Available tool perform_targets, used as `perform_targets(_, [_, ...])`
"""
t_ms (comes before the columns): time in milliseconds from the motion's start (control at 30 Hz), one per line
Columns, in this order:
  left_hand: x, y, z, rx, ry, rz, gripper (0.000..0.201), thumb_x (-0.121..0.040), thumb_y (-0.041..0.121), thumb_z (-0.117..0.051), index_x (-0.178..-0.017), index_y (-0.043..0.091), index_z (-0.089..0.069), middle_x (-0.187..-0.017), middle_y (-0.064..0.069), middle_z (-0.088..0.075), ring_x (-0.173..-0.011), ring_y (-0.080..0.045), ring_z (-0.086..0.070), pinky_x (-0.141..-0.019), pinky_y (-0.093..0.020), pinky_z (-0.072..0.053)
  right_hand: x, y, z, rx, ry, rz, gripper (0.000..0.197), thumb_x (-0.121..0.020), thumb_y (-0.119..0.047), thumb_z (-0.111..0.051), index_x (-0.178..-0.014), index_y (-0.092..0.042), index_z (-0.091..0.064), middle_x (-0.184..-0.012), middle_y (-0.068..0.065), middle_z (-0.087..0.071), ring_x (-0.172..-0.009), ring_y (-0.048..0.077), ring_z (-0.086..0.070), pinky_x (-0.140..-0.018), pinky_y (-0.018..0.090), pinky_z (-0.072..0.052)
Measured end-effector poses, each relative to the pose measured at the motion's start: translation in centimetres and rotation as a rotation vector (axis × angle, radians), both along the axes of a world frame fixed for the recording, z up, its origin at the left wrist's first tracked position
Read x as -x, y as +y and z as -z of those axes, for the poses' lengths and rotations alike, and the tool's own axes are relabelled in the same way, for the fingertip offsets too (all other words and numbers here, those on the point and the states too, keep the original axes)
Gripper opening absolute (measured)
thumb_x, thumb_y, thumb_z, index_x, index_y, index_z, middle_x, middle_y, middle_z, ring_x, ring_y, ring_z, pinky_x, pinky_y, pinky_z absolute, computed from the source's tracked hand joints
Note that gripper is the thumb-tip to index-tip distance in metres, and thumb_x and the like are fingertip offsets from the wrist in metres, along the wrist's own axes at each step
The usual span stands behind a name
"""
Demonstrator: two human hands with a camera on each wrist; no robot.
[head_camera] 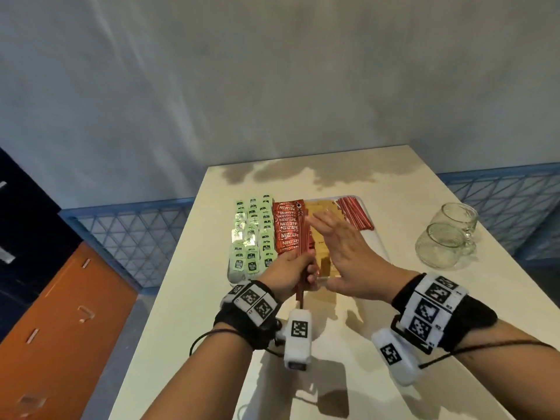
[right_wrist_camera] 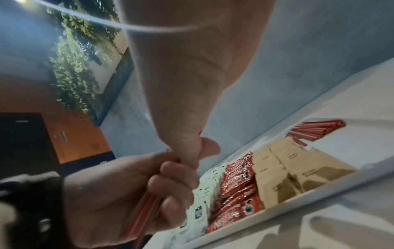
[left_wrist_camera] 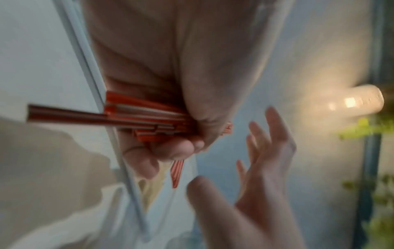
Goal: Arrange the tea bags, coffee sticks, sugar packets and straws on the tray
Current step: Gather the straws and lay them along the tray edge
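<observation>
Tea bags: green and white tea bags (head_camera: 253, 237) fill the left part of the tray, at about 9 o'clock from its middle.
Coffee sticks: red coffee sticks (head_camera: 288, 228) lie in a stack just to the right of the tea bags.
Left hand: the left hand (head_camera: 288, 275) is curled tight around a bunch of red straws (head_camera: 303, 253), above the tray's near edge. The bunch points up toward 12 o'clock, and its low end sticks out under the fist toward 6 o'clock.
Sugar packets: brown sugar packets (head_camera: 321, 213) sit right of the coffee sticks, partly hidden behind the hands.
Right hand: the right hand (head_camera: 348, 256) is flat with straight fingers and holds nothing. It is just beside the bunch, at its 3 o'clock side, palm facing it.
More straws: a pile of red straws (head_camera: 356, 215) lies on the tray at about 2 o'clock.
Tray: the white tray (head_camera: 378, 237) sits on the pale surface (head_camera: 394, 298).
Glass mugs: two clear glass mugs (head_camera: 445, 237) stand on the surface at 3 o'clock from the tray, well apart from it.
</observation>
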State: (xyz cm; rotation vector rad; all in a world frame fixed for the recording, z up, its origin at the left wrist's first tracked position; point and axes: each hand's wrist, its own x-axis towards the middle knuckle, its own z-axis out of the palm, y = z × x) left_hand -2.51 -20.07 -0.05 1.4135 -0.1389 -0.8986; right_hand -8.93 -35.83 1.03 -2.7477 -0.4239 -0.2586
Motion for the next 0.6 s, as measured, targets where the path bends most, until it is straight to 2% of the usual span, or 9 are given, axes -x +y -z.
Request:
perform_targets(67, [-0.6, 0.1, -0.9, 0.113, 0.123, -0.13, 0.022, -0.103, 0.019, -0.046, -0.083, 0.011, -0.049, -0.055, 0.003, -0.046, -0.045, -0.01, -0.046, -0.051, -0.027, -0.051, 0.2, 0.3, -0.4, -0.04, 0.096, -0.076, 0.128, -0.066, -0.055, -0.075, -0.148, -0.039, 0.021, -0.161, -0.006, 0.019, -0.146, 0.014, 0.028, -0.121, 0.045, 0.006])
perform_targets(100, [-0.8, 0.2, -1.3, 0.144, 0.164, -0.179, 0.022, -0.103, 0.02, -0.046, -0.083, 0.01, -0.049, -0.055, 0.002, -0.045, -0.045, -0.01, -0.045, -0.05, -0.027, -0.051, 0.3, 0.5, -0.5, -0.043, 0.112, -0.097, 0.136, -0.06, -0.066, -0.077, -0.149, -0.039, 0.022, -0.161, -0.008, 0.023, -0.145, 0.014, 0.029, -0.12, 0.045, 0.009])
perform_targets(167, [-1.1, 0.2, -1.7, 0.166, 0.205, -0.231, 0.022, -0.103, 0.021, -0.047, -0.084, 0.011, -0.048, -0.055, 0.002, -0.044, -0.044, -0.009, -0.045, -0.048, -0.025, -0.05, 0.3, 0.8, -0.6, -0.058, 0.083, -0.102, 0.144, -0.051, -0.076, -0.076, -0.151, -0.035, 0.019, -0.161, -0.008, 0.022, -0.146, 0.015, 0.028, -0.121, 0.048, 0.007])
perform_targets(267, [-0.7, -0.1, -1.9, 0.192, 0.231, -0.265, 0.021, -0.102, 0.022, -0.048, -0.084, 0.011, -0.048, -0.054, 0.003, -0.043, -0.043, -0.008, -0.044, -0.046, -0.023, -0.049, 0.1, 1.2, -0.7, -0.109, 0.009, -0.091, 0.138, -0.054, -0.076, -0.075, -0.153, -0.036, 0.012, -0.163, -0.005, 0.013, -0.149, 0.015, 0.02, -0.122, 0.048, 0.002])
perform_targets(400, [0.2, -0.4, -2.2, 0.24, 0.264, -0.242, 0.028, -0.102, 0.023, -0.048, -0.077, 0.011, -0.05, -0.055, 0.003, -0.04, -0.045, -0.009, -0.041, -0.046, -0.021, -0.044, -0.8, 1.3, -0.8, -0.116, -0.095, -0.008, 0.126, -0.063, -0.061, -0.08, -0.153, -0.037, 0.005, -0.164, -0.003, 0.0, -0.151, 0.014, 0.009, -0.122, 0.051, -0.011])
perform_targets(433, [0.3, -0.3, -2.2, 0.242, 0.264, -0.24, 0.029, -0.102, 0.023, -0.048, -0.076, 0.012, -0.051, -0.055, 0.003, -0.041, -0.045, -0.009, -0.041, -0.046, -0.021, -0.044, -0.8, 1.3, -0.9, -0.128, -0.087, 0.003, 0.129, -0.061, -0.061, -0.081, -0.154, -0.036, 0.005, -0.164, -0.003, 0.0, -0.151, 0.014, 0.009, -0.122, 0.051, -0.011])
perform_targets(533, [0.4, -0.2, -2.1, 0.249, 0.268, -0.246, 0.026, -0.101, 0.023, -0.05, -0.079, 0.011, -0.053, -0.056, 0.003, -0.042, -0.045, -0.008, -0.042, -0.045, -0.02, -0.044, -0.4, 1.7, -0.9, -0.149, -0.006, -0.054, 0.136, -0.056, -0.071, -0.079, -0.155, -0.034, 0.006, -0.164, -0.006, 0.007, -0.15, 0.014, 0.015, -0.121, 0.044, 0.0])
perform_targets(600, [0.5, -0.2, -2.0, 0.243, 0.263, -0.242, 0.026, -0.101, 0.024, -0.05, -0.08, 0.011, -0.054, -0.056, 0.003, -0.042, -0.045, -0.008, -0.042, -0.045, -0.019, -0.043, -0.3, 2.0, -0.7, -0.147, -0.004, -0.056, 0.132, -0.059, -0.072, -0.076, -0.155, -0.034, 0.006, -0.164, -0.006, 0.007, -0.15, 0.013, 0.015, -0.122, 0.046, 0.0])
